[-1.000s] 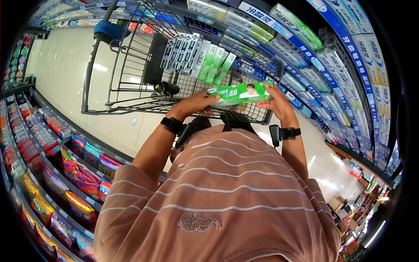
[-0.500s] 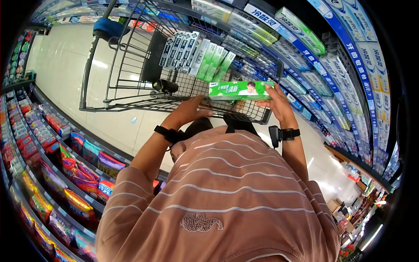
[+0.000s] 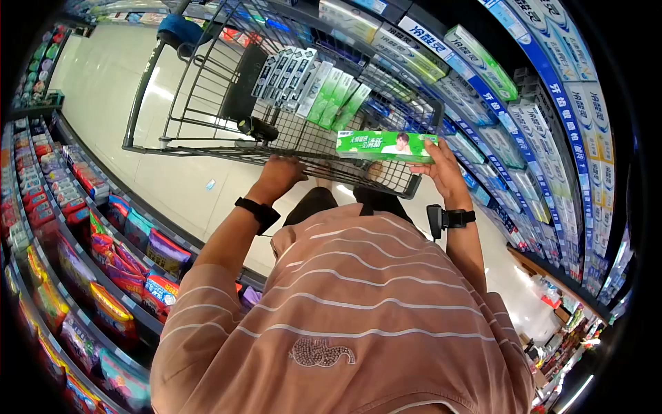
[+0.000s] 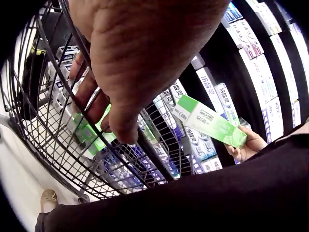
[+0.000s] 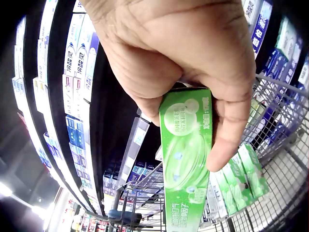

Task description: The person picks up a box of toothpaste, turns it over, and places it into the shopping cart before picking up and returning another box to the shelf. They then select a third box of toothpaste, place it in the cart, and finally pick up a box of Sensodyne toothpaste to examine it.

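Observation:
My right hand (image 3: 443, 169) pinches one end of a green toothpaste box (image 3: 376, 144), which is held level over the near right corner of the shopping cart (image 3: 412, 186). In the right wrist view, the thumb and fingers grip opposite sides of the toothpaste box (image 5: 186, 145). My left hand (image 3: 279, 176) is at the cart's near side rail. In the left wrist view, its fingers (image 4: 89, 94) show behind the cart's wires, with the thumb in front. Inside the cart stand several green boxes (image 3: 331, 100) beside a row of dark and white boxes (image 3: 285, 77).
Shelves of boxed toothpaste (image 3: 476, 62) rise along the cart's far and right sides. A dark bottle-like item (image 3: 258, 130) lies at the cart's left. Lower left, shelves hold colourful packages (image 3: 114, 307). Pale tiled floor (image 3: 107, 76) stretches beyond the cart's left end.
My left hand has let go of the green toothpaste box and moved left to the cart's rail. The right hand keeps hold of the box, now slightly farther right in view.

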`<control>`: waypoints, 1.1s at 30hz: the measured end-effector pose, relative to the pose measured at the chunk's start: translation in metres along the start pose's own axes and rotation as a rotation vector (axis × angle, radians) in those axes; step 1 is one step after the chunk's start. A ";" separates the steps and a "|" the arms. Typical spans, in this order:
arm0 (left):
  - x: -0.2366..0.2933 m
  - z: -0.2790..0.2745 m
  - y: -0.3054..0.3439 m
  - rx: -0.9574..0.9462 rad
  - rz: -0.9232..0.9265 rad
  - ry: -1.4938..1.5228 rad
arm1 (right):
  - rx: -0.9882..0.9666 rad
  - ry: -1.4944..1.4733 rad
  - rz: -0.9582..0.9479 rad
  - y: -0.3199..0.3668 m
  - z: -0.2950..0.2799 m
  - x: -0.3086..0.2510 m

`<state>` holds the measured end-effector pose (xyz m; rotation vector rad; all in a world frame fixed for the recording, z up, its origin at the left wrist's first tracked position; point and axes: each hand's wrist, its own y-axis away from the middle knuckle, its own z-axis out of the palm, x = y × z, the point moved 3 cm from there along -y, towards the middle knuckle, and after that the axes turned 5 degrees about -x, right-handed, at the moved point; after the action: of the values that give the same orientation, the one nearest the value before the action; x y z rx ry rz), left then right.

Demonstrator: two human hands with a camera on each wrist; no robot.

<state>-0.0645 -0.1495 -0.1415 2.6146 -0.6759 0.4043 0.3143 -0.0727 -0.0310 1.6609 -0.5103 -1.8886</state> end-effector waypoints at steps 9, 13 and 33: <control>-0.027 0.014 -0.001 0.026 -0.118 0.025 | -0.010 -0.025 -0.063 0.011 -0.039 0.016; -0.030 0.012 0.001 0.077 -0.163 -0.090 | 0.037 -0.062 -0.072 0.017 -0.052 0.024; -0.031 0.057 -0.009 0.682 -0.849 1.420 | -0.018 -0.072 -0.069 0.007 -0.105 0.033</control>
<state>-0.0760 -0.1556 -0.2061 1.9677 1.1092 2.0290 0.4165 -0.0902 -0.0689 1.6234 -0.4689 -2.0034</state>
